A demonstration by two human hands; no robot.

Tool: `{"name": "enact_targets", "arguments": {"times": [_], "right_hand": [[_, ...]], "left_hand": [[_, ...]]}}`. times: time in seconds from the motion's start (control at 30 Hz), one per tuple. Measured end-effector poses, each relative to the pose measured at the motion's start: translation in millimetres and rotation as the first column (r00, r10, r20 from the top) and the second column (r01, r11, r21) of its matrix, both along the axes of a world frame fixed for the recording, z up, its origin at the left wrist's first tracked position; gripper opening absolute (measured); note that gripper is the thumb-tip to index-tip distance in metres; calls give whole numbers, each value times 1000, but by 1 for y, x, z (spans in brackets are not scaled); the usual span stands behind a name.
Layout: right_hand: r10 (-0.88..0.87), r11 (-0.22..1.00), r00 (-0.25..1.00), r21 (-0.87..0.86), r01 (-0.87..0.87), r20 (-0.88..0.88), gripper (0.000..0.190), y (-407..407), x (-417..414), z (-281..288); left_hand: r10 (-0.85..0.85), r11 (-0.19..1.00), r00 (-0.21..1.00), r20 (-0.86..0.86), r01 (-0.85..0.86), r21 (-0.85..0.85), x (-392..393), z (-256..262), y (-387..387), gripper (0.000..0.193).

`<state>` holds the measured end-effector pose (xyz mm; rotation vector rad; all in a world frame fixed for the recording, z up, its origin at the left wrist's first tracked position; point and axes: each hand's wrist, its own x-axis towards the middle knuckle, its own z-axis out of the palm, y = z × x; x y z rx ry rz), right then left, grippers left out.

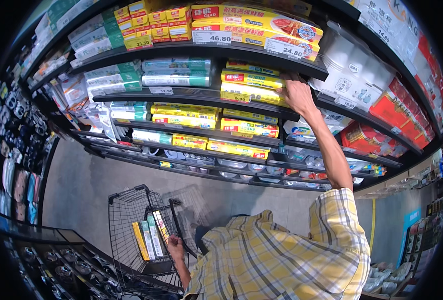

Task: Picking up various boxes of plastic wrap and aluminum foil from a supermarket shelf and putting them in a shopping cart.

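At the right end of a shelf stack of yellow Glad food bag rolls, my right hand has its fingers and thumb around the end of one roll. The roll still lies on the shelf among the others. My left hand is low, by the black wire shopping cart, with its fingers curled. Right beside it is the end of a yellow and white box; whether the hand grips this box is unclear. Two green and white boxes and a yellow box stand in the cart.
Above the rolls, long yellow cling wrap boxes fill a shelf with price tags. White plastic cups and red packs are on the right. More shelving with glassware stands behind on the left. Grey floor lies between the shelves.
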<state>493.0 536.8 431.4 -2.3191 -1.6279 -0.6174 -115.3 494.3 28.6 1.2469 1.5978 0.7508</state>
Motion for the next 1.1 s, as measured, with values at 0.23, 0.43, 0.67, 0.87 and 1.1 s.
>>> {"name": "enact_targets", "arguments": {"times": [0.23, 0.43, 0.67, 0.87, 1.1], "right_hand": [[69, 981, 993, 175, -86, 99, 32, -13, -36, 12], [259, 952, 966, 164, -258, 13, 40, -25, -93, 23], [549, 831, 831, -46, -554, -91, 40, -13, -167, -2], [750, 650, 655, -77, -756, -96, 36, 8, -211, -24], [883, 450, 459, -106, -887, -98, 36, 35, -249, -51]], "left_hand": [[-74, 995, 989, -125, 81, 51, 23, 42, 23, 30], [-175, 963, 976, 126, 143, 226, 62, 107, 54, 37], [-168, 639, 952, -256, 303, 707, 139, 289, 67, 67], [-216, 461, 745, -631, 647, 607, 156, 327, 74, 76], [-292, 624, 817, -498, 557, 548, 114, 285, 83, 53]]}}
